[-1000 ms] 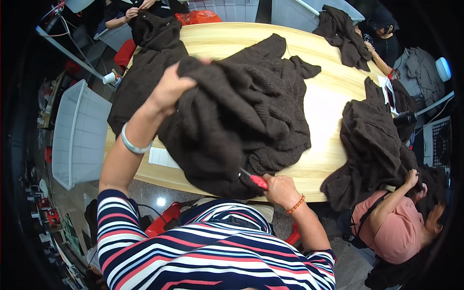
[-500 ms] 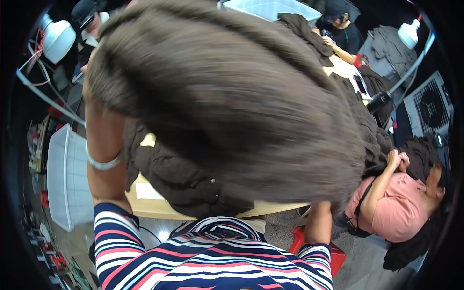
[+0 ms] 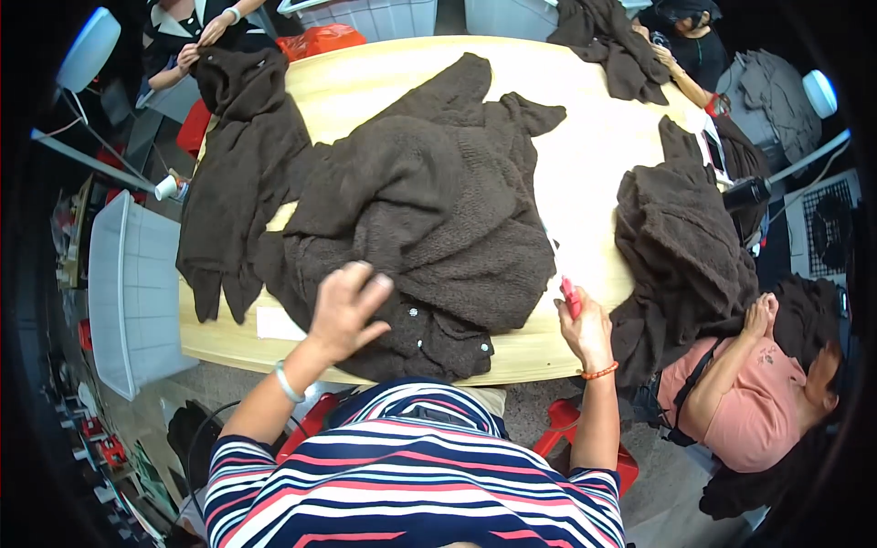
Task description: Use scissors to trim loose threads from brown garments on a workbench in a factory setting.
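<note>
A dark brown knit garment (image 3: 475,201) lies in a loose heap at the middle of the table, its folds bunched. Over its near left part is my left hand (image 3: 343,315), slightly blurred, fingers spread, holding nothing; whether it touches the cloth I cannot tell. Round pale snaps show on the brown cloth (image 3: 448,352) near the table's front edge. Just right of the heap, my right hand (image 3: 589,329) is closed around a small red-handled tool (image 3: 571,297), pointing away from me. A thin pale part sticks out beyond the handle; its exact kind is unclear.
The pale wooden table (image 3: 585,183) also bears brown garments at left (image 3: 242,183) and right (image 3: 681,228). A person's hands (image 3: 206,41) work on cloth at the far left; a person in pink (image 3: 740,393) sits at right. A white bin (image 3: 137,292) stands left.
The brown garment that was raised and blurred in front of me now lies on the table. Both my hands have come down; the left is free, and the red-handled tool shows in the right.
</note>
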A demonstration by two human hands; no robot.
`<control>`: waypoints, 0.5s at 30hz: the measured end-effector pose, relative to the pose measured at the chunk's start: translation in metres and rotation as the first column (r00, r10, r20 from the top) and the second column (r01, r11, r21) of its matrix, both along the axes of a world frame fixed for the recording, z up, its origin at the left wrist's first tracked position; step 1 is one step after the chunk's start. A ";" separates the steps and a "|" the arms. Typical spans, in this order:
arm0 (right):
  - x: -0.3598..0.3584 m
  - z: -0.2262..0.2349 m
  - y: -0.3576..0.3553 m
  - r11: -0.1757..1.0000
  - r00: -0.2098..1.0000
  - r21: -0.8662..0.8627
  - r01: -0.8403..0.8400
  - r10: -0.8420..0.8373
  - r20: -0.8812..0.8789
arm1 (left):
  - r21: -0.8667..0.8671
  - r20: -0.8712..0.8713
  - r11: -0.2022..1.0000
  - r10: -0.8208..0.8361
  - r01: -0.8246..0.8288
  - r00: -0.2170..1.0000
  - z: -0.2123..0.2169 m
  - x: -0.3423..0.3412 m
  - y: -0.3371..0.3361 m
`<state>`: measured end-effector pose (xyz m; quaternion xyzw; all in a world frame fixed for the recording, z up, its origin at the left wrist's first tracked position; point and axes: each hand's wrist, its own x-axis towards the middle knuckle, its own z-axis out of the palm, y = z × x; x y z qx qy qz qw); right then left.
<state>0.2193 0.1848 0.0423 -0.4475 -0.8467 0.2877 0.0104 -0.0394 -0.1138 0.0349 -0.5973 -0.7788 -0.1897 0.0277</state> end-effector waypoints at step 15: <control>-0.021 0.016 -0.058 0.920 0.920 0.001 -0.392 0.392 -0.015 | 0.085 0.967 0.894 0.032 -0.440 0.253 -0.049 -0.011 0.009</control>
